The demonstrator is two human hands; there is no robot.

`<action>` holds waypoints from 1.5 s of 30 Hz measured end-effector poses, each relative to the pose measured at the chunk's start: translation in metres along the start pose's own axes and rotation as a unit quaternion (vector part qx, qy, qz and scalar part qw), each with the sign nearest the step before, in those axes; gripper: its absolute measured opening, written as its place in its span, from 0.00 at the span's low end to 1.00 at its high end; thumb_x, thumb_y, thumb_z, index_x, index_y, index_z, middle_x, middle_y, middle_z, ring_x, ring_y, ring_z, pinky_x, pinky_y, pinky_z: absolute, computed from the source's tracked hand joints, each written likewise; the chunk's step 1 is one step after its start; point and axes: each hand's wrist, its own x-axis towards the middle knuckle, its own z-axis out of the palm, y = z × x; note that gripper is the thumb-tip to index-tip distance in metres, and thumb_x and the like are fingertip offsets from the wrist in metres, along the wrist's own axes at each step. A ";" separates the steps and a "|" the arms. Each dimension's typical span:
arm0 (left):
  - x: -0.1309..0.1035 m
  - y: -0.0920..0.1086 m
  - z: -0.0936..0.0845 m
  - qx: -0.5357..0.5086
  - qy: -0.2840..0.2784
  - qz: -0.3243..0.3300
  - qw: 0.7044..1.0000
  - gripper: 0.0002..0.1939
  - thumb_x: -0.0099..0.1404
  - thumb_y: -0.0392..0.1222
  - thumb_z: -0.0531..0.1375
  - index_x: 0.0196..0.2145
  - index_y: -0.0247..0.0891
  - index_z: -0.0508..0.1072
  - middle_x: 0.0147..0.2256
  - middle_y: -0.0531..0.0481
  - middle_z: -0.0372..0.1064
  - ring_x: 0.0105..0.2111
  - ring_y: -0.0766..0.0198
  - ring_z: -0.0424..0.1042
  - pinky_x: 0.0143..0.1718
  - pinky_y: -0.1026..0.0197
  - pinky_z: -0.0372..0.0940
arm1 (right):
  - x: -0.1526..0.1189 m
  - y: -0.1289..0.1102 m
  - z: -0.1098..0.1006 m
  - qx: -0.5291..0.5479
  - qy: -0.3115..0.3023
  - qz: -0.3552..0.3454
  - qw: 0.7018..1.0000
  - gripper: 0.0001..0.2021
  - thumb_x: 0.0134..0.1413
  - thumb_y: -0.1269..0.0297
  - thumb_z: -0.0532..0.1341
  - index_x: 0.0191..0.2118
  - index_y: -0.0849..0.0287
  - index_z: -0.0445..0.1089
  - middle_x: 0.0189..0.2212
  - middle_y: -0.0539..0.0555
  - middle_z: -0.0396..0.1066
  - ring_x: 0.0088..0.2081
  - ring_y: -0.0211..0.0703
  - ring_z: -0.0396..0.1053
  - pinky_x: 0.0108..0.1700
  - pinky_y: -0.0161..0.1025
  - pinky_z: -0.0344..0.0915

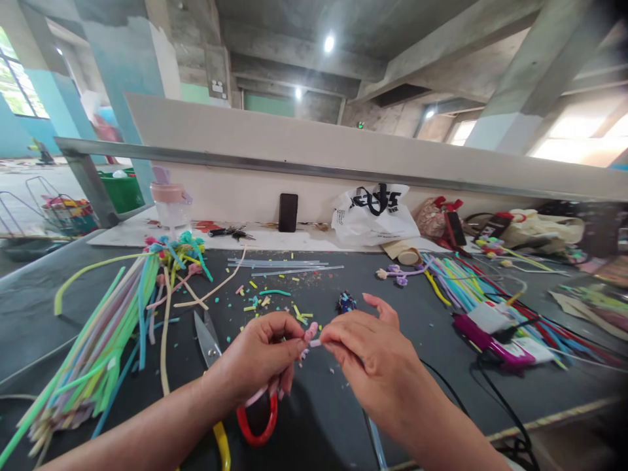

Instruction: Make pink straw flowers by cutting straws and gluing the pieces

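Looks like a shaping step to me: the left hand [267, 350] has its fingers pinched on a pale pink, soft-looking curled strip [311, 331], held above the dark grey bench [307, 428] between both hands. Its short straight bit runs roughly sideways, pointing at the right hand [373, 356]. Those fingers are bunched narrow; can't tell if they're gripping. Next move probably calls for a light, precise pinch.

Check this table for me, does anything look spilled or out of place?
Yes: small offcuts, mostly yellow and teal, are strewn loosely across the dark tabletop, unlike the bundled strips at the left. The scissors are also partly hidden by the left hand, arguably an awkward spot for a sharp tool.
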 end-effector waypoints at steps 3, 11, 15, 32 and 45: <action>0.000 0.000 0.000 0.026 -0.003 -0.010 1.000 0.09 0.56 0.45 0.58 0.26 0.38 0.63 0.08 0.59 0.58 0.07 0.73 0.55 0.08 0.73 0.46 | -0.002 0.001 0.001 -0.014 0.004 -0.001 1.000 0.09 0.53 0.76 0.55 0.30 0.55 0.68 0.26 0.45 0.72 0.29 0.36 0.69 0.54 0.48 0.42; -0.001 -0.004 -0.002 0.059 -0.008 -0.012 0.998 0.09 0.57 0.45 0.57 0.26 0.38 0.63 0.09 0.58 0.60 0.08 0.74 0.54 0.09 0.73 0.47 | -0.004 0.003 0.002 -0.026 -0.030 0.003 0.999 0.11 0.53 0.78 0.54 0.32 0.54 0.68 0.26 0.46 0.72 0.31 0.36 0.69 0.55 0.49 0.40; -0.002 -0.002 0.000 0.067 -0.006 -0.018 0.998 0.10 0.57 0.46 0.57 0.26 0.37 0.64 0.09 0.58 0.60 0.08 0.74 0.54 0.09 0.73 0.47 | -0.005 0.004 0.005 -0.029 -0.033 0.003 0.999 0.13 0.50 0.80 0.54 0.32 0.54 0.69 0.27 0.46 0.72 0.31 0.36 0.69 0.55 0.50 0.40; -0.001 -0.001 0.001 0.081 -0.009 -0.018 0.997 0.11 0.56 0.47 0.58 0.24 0.38 0.64 0.08 0.60 0.55 0.08 0.74 0.54 0.09 0.74 0.47 | -0.005 0.004 0.009 -0.039 -0.043 0.003 0.998 0.11 0.51 0.78 0.54 0.32 0.54 0.68 0.27 0.46 0.72 0.32 0.36 0.69 0.56 0.50 0.39; 0.001 -0.012 -0.004 0.109 -0.004 0.047 0.993 0.10 0.54 0.47 0.61 0.26 0.37 0.67 0.15 0.59 0.58 0.13 0.72 0.59 0.14 0.70 0.52 | -0.004 0.002 0.009 -0.035 -0.048 0.018 0.998 0.10 0.50 0.79 0.54 0.30 0.56 0.67 0.26 0.46 0.71 0.31 0.37 0.68 0.55 0.50 0.40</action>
